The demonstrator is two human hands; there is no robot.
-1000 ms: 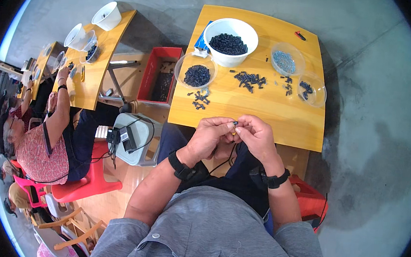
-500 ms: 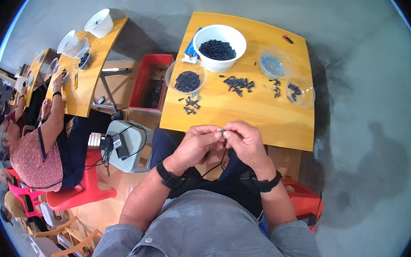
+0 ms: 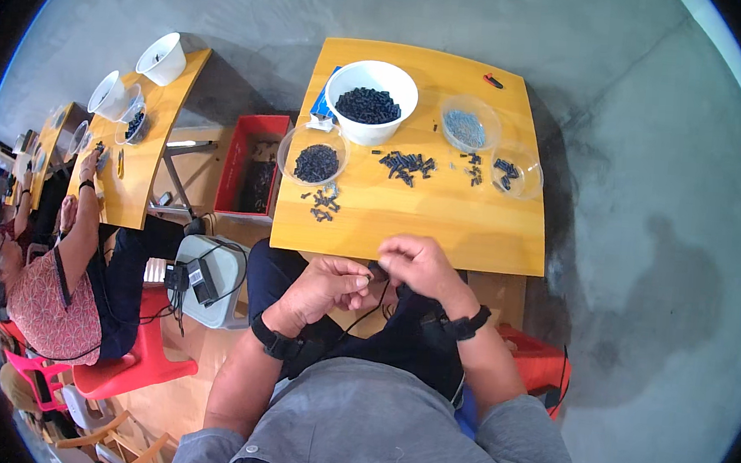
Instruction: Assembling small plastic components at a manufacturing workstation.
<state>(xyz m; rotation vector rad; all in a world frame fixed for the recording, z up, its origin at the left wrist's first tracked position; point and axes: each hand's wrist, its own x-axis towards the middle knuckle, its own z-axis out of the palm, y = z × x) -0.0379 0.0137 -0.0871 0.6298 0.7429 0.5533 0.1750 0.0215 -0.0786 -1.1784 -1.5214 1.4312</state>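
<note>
My left hand (image 3: 320,292) is in front of the table's near edge, its thumb and fingertips pinching a small dark piece (image 3: 370,276) too tiny to make out fully. Close beside it, my right hand (image 3: 424,269) is curled with fingers bent downward; whatever its fingertips hold is hidden. Beyond the hands, on the yellow wooden table (image 3: 422,236), lie a pile of black cylindrical parts (image 3: 406,166) and a smaller cluster of dark pieces (image 3: 324,202) at the left. A clear bowl (image 3: 340,175) holds small black parts.
A white tub (image 3: 406,117) of black parts stands at the back, with a clear tub of silvery pieces (image 3: 466,128) and another clear container (image 3: 529,176) to its right. A red-handled tool (image 3: 493,81) lies far right. Left are a red crate (image 3: 231,181), a grey stool (image 3: 225,311) and a seated person (image 3: 60,303).
My hands have come apart: the right lifted away from the piece, while the left stays pinched on it and sits a little lower. The whole view has shifted slightly.
</note>
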